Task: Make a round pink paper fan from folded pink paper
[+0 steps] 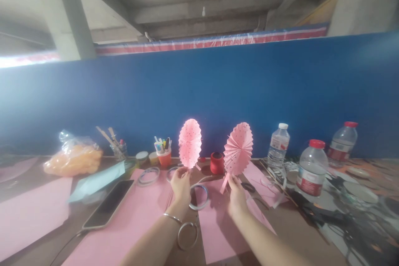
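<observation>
In my left hand (181, 183) is a round pink pleated paper fan (190, 144), held upright by its bottom end. My right hand (236, 194) grips a second pink paper fan (239, 149) by a folded paper handle (225, 183). Small dark specks dot both fans, and their edges are zigzag. The two fans stand apart, above the table, with the blue wall behind them. A bangle circles my left wrist. Beneath the hands lie pink paper sheets (218, 232) and a roll of tape (199, 198).
A phone (109, 204) lies to the left, near a bag of orange stuff (73, 160). Behind are a pen cup (163, 156) and a red container (217, 163). Bottles (278, 145) stand at right beside scattered dark clutter (346, 224). A blue wall (140, 87) closes off the back.
</observation>
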Demonstrator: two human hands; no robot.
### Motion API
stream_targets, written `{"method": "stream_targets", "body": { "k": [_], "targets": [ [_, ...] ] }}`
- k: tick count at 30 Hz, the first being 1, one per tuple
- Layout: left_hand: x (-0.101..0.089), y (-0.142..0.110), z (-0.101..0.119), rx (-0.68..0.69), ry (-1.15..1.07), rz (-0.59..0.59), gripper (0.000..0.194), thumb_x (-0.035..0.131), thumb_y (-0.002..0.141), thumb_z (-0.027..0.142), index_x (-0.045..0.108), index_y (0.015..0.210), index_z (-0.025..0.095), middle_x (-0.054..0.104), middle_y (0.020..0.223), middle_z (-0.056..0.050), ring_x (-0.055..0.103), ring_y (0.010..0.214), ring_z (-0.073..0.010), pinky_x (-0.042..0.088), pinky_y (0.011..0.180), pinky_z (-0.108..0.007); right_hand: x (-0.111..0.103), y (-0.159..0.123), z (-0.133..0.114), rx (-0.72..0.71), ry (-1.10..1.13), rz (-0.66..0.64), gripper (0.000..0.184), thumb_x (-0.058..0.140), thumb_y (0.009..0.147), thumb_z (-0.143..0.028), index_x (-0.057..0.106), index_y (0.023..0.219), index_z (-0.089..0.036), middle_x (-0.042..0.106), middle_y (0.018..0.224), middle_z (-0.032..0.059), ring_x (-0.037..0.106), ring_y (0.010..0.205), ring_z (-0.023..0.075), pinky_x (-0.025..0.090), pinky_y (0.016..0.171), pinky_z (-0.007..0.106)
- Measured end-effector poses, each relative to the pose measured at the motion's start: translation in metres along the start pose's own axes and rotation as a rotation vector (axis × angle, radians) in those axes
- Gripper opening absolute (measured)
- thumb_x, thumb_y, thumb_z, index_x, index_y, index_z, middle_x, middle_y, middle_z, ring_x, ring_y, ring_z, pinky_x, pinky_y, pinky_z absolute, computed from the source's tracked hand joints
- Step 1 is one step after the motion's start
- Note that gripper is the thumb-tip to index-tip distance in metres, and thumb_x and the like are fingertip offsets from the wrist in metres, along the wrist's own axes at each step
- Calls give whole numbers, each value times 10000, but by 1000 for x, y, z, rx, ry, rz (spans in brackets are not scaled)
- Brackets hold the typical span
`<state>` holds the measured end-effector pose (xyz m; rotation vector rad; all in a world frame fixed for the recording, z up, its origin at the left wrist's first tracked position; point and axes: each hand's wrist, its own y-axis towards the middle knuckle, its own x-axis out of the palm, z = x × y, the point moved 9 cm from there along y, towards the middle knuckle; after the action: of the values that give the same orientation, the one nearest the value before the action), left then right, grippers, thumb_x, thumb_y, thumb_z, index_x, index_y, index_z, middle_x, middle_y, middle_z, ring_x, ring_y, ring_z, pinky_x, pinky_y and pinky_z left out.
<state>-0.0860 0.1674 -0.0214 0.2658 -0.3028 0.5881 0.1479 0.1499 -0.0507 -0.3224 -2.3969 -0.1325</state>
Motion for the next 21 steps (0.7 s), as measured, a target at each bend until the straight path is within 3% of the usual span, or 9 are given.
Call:
{"method": "stream_targets", "body": {
  "k": [12, 21],
  "targets": [
    [6, 0, -4, 7, -35, -19, 338, 717, 565, 279, 537, 826, 164, 567, 723, 13, 529, 595, -89, 415, 561, -214, 1, -2, 5, 49, 22, -13, 223, 651, 688, -392, 539, 734, -205, 514, 508, -61, 446, 411, 94, 332, 437, 221],
    [19, -16, -3, 3, -76, -149, 366, 725, 563, 253, 476, 823, 189, 517, 728, 50, 530, 642, -88, 416, 599, -207, 20, -10, -6, -9, -92, -129, 245, 673, 670, -385, 550, 650, -173, 403, 476, -73, 352, 412, 66, 279, 420, 199]
  ]
}}
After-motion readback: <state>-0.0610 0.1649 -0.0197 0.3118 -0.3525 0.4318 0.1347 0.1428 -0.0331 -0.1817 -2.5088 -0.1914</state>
